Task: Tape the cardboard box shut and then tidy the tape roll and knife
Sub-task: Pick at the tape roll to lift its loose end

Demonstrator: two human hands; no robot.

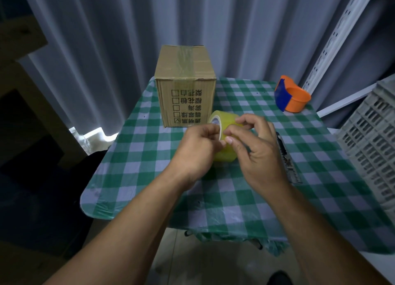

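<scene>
A yellow tape roll [226, 119] is held above the green checked table [136, 156] by both hands. My left hand [195, 151] grips its left rim, and my right hand [254, 148] pinches its outer surface with thumb and fingertips. The cardboard box [186, 86] stands upright at the back of the table, its flaps closed, with a strip of tape running over the top and down the front. A utility knife [287, 158] lies on the cloth just right of my right hand, partly hidden by it.
An orange and blue tape dispenser [290, 95] sits at the table's back right. A grey plastic crate [372, 139] stands along the right edge. Curtains hang behind the table, and a metal shelf rail [333, 37] leans at the right.
</scene>
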